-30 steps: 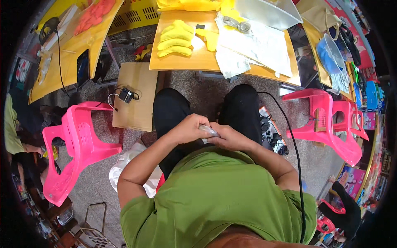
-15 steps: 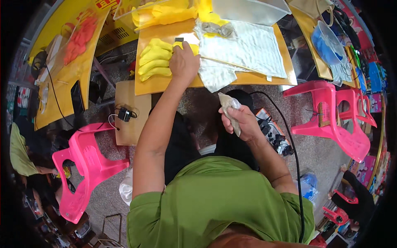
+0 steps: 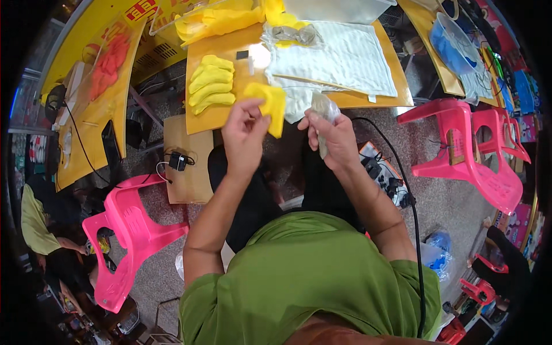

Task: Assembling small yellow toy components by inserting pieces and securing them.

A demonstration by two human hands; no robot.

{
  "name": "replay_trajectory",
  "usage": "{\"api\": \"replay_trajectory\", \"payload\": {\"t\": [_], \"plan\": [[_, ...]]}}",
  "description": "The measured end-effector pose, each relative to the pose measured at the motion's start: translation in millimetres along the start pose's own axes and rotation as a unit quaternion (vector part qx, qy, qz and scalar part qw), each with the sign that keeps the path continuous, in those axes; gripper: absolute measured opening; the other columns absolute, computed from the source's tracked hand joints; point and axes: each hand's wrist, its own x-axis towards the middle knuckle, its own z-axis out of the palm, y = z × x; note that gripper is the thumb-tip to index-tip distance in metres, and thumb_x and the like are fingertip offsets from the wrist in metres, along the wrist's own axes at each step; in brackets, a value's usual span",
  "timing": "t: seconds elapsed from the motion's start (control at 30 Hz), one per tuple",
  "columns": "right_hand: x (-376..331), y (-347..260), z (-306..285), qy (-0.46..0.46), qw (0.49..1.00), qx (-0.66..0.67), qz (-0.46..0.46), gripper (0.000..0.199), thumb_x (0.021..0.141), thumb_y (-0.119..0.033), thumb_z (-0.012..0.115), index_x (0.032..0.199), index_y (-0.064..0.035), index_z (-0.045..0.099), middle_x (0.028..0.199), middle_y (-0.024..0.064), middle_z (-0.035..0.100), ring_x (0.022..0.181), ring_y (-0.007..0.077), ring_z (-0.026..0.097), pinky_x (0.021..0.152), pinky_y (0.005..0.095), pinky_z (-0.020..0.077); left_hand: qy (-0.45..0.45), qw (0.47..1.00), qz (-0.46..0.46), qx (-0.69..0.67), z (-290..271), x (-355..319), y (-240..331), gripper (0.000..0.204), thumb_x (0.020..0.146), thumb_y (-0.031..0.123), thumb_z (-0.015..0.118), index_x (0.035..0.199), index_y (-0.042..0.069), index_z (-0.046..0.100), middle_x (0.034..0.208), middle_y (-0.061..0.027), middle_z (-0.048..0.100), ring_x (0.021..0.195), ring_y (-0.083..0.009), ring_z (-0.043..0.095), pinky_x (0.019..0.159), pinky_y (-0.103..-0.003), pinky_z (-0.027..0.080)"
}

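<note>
My left hand (image 3: pixel 246 137) is closed on a yellow cloth piece (image 3: pixel 271 109), pinching it by its near left side above the table's front edge. Close to it, my right hand (image 3: pixel 334 139) grips a greyish bundle in clear plastic (image 3: pixel 323 115), tilted upward; what is inside I cannot make out. On the table's left part lie several yellow stuffed cloth pieces (image 3: pixel 214 86) in a stack of curved shapes. Beyond my hands a white cloth (image 3: pixel 345 57) is spread out, with a thin stick (image 3: pixel 322 84) and another greyish bundle (image 3: pixel 296 35) on it.
At the table's back stand a clear bin (image 3: pixel 345 10) and a heap of yellow cloth (image 3: pixel 221 26). A small black block (image 3: pixel 242 54) lies near the stack. Pink chairs (image 3: pixel 135 230) flank me, and a black cable (image 3: pixel 397 155) runs along my right. A cardboard piece (image 3: pixel 187 172) is on the left.
My left hand has lifted a yellow cloth piece off the table and drawn it toward me. My right hand, still holding the bundle, has risen slightly toward the table.
</note>
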Motion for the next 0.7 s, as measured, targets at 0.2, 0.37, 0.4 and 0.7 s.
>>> {"api": "replay_trajectory", "payload": {"t": [0.2,0.37,0.4,0.7], "plan": [[-25.8,17.5,18.8,-0.023,0.999,-0.006,0.028,0.022,0.075,-0.006,0.07,0.094,0.001,0.059,0.068,0.0028,0.058,0.045,0.0089,0.049,0.041,0.0221,0.0383,-0.04,0.998,-0.007,-0.039,-14.7,-71.3,-14.6,0.028,0.08,-0.004,0.062,0.107,0.002,0.054,0.082,0.0028,0.047,0.074,-0.004,0.046,0.066,-0.017,0.04],[-51.1,26.5,22.2,-0.04,0.995,-0.096,0.006,0.027,0.072,-0.001,0.07,0.096,0.0013,0.06,0.074,0.0024,0.06,0.055,0.0072,0.053,0.049,0.0213,0.0429,-0.022,1.0,0.012,0.002,-24.7,-95.7,-19.2,0.022,0.084,0.003,0.061,0.105,0.002,0.054,0.083,0.0022,0.049,0.074,-0.0037,0.047,0.065,-0.017,0.041],[-55.2,30.5,21.9,-0.043,0.994,-0.099,0.008,0.027,0.072,-0.001,0.07,0.096,0.0013,0.06,0.074,0.0024,0.06,0.055,0.0072,0.053,0.049,0.0213,0.0429,-0.003,0.997,0.039,0.065,-26.2,-99.1,-18.5,0.02,0.085,0.005,0.06,0.104,0.002,0.054,0.083,0.0021,0.049,0.074,-0.0035,0.048,0.064,-0.017,0.041],[-85.9,46.8,21.1,-0.143,0.929,-0.324,-0.104,0.026,0.075,0.0,0.064,0.1,0.0024,0.056,0.084,0.0049,0.062,0.076,0.009,0.057,0.067,0.0258,0.0479,-0.073,0.977,-0.171,-0.102,-31.2,-120.3,-18.0,0.014,0.085,0.015,0.064,0.086,0.001,0.058,0.076,-0.0015,0.06,0.064,-0.0055,0.055,0.054,-0.02,0.046]]}}
